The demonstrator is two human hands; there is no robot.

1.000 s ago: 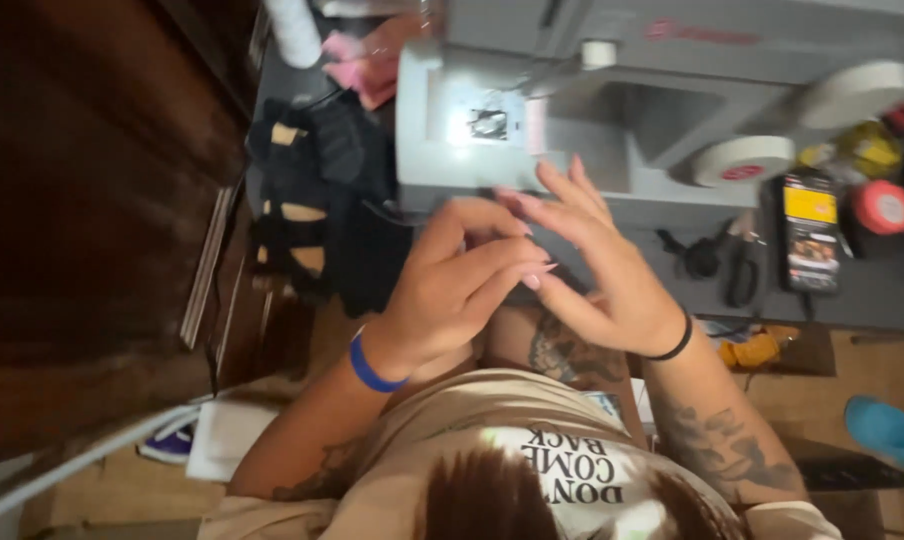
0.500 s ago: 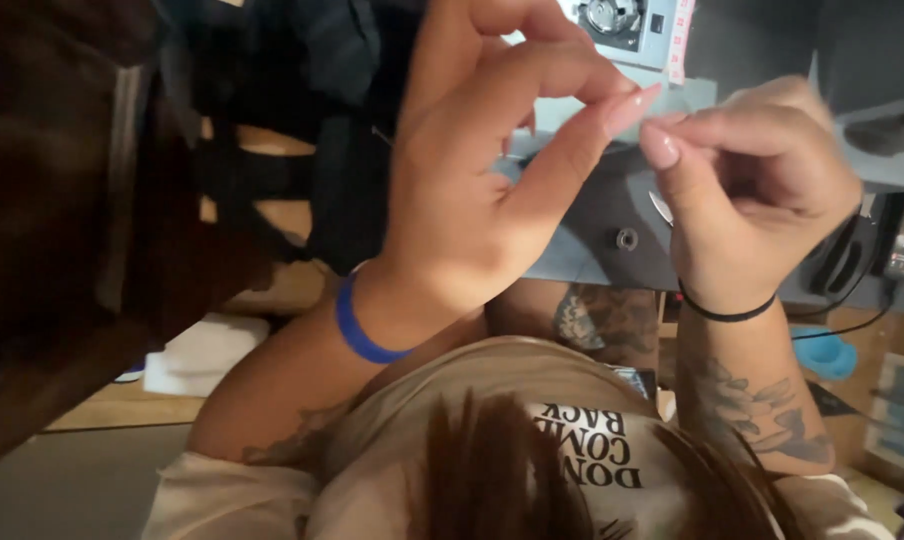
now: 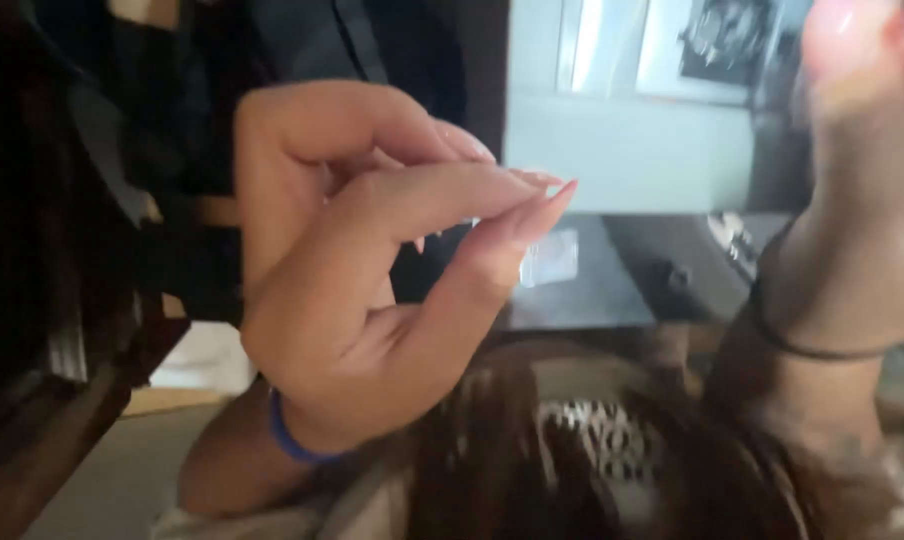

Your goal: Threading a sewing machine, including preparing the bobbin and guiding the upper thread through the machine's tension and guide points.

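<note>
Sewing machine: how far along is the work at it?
Done: nothing finished shows. In hand: the left hand pinches its fingertips together in front of the sewing machine; any thread is too fine to see. The right hand is raised, blurred. Left: cannot be judged.

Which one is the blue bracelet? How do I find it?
Find the left hand, the big one pinching its long-nailed fingertips together in the middle of the picture. Follow it down to the wrist: the blue bracelet wraps there. The right hand wears a black wristband, thinner and darker.
</note>
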